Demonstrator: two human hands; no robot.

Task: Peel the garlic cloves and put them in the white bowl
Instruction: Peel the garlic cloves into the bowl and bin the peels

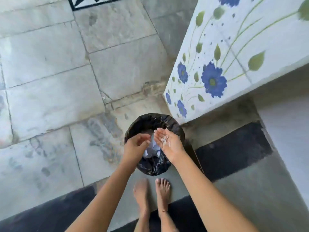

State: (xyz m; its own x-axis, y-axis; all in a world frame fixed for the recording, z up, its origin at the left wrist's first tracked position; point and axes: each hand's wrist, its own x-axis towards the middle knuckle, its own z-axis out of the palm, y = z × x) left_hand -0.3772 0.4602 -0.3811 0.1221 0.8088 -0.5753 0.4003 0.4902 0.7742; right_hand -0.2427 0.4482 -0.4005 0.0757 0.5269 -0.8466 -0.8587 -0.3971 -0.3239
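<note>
Both my hands over the black-lined bin (147,120) | right hand (170,146) flat, palm up, fingers straight, gripping nothing | garlic skins (164,141) lying loose on that palm | left hand (136,146) just beside it, fingers loosely bent, nothing in them that I can see | white scraps (153,149) inside the bin below

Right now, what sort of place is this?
Probably a home kitchen corner: bag-lined bin on a stone-tiled floor beside a floral-tiled counter, garlic skins on the right hand over it.
</note>
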